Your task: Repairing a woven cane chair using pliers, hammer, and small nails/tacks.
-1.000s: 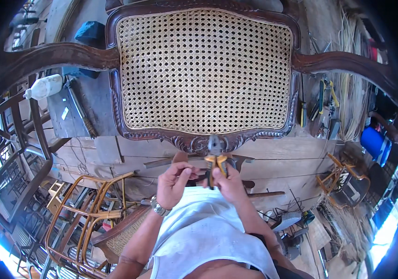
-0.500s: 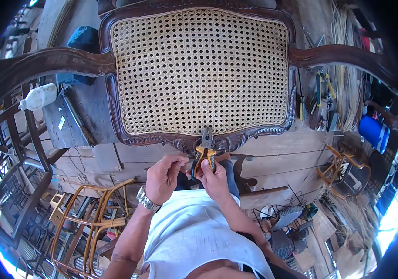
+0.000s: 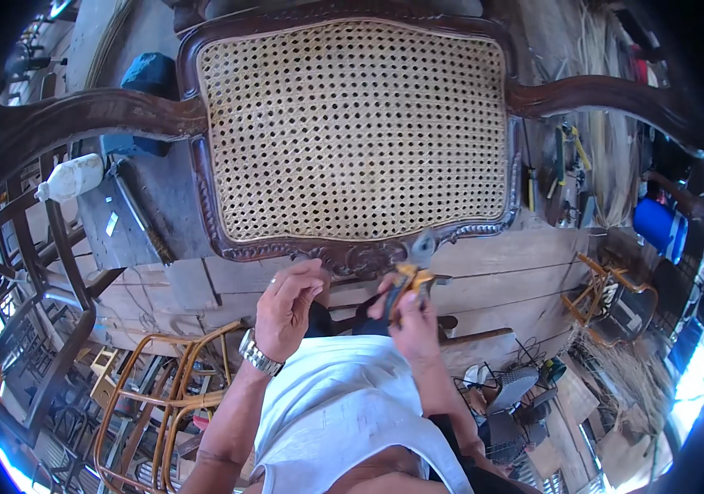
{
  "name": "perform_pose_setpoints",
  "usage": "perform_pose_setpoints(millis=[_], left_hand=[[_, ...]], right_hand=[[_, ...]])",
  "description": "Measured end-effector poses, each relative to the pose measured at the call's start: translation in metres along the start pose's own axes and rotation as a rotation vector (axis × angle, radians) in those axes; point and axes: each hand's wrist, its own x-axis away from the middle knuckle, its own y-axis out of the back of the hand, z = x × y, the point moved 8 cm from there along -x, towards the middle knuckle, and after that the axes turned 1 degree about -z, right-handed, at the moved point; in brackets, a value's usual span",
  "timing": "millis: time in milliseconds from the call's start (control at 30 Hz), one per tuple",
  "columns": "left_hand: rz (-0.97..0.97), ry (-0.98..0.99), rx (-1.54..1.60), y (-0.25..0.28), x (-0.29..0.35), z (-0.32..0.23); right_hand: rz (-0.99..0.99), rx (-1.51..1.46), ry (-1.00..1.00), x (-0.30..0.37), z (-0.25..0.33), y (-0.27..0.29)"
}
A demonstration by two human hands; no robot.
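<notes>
1. At six o'clock of the woven cane chair back point(image 3: 352, 132), the right hand point(image 3: 414, 325) wraps the yellow-handled metal pliers point(image 3: 414, 272), whose nose touches the dark carved wooden frame point(image 3: 344, 253).
2. A slip could gouge that carving or snap cane.
3. Left hand point(image 3: 284, 309), fingers curled on nothing I can make out, sits at nine o'clock of the pliers, close enough to be nicked.

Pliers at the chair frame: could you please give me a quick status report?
Right hand shut on orange-handled pliers, tip at carved lower rail. Left hand beside, fingers curled, apparently empty. Nothing between.
</notes>
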Motion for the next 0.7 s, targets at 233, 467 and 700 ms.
perform_pose_setpoints(millis=[233, 467, 700], left_hand=[[0.15, -0.221, -0.256, -0.032, -0.003, -0.021], [0.144, -0.252, -0.278, -0.077, -0.012, -0.028], [0.128, -0.174, -0.423, -0.087, -0.012, -0.029]], right_hand=[[-0.454, 0.562, 0.461, -0.037, 0.183, 0.101], [-0.812, 1.309, 0.773, -0.106, 0.32, 0.141], [-0.942, 1.597, 0.76, -0.177, 0.331, 0.089]])
